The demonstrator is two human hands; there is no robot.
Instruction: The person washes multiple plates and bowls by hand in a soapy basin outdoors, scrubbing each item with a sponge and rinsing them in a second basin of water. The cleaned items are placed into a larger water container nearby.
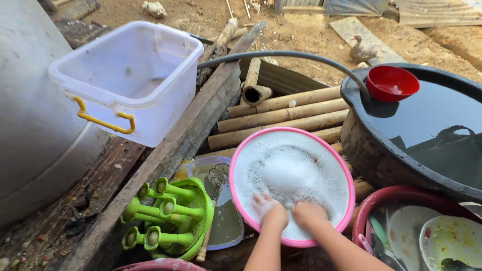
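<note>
Head view, both hands, left (268, 208) and right (307, 212), sunk in frothy suds, grip hidden, round pink plastic basin (346, 200), ribbed green rack (173, 218) beside.

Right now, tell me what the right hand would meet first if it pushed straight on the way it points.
The right hand points up the frame into the pink-rimmed basin. It would first meet the mound of soap foam, then probably the basin's far wall; depth is unclear under the suds.
</note>
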